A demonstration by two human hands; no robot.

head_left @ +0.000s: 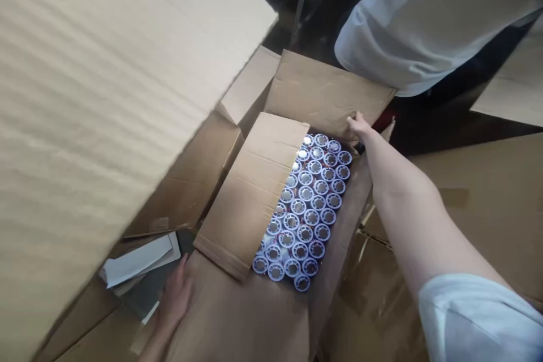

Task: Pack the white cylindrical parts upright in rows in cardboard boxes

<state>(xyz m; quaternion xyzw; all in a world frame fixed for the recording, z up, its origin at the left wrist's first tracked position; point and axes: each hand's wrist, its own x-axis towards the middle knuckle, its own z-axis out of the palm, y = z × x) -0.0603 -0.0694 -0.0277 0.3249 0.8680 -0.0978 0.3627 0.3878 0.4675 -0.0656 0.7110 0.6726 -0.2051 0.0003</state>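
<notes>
An open cardboard box [339, 249] holds rows of round lavender-rimmed parts with grey metal centres [305, 193] and thin red wires between them. One side flap [258, 175] lies folded over part of these rows. My right hand [358, 125] grips the far flap [322, 90] near its lower right corner, thumb on the inner face; its other fingers are partly hidden. At the lower left my left hand [176, 294] rests against the edge of the near flap [241, 317], fingers stretched out and nothing seen in them.
A large pale cardboard sheet [106, 79] fills the upper left, close to the camera. Another carton [190, 181] stands left of the box, with white papers [139, 260] below it. More cartons [479, 198] are at right. A person in a white shirt [407, 22] stands beyond.
</notes>
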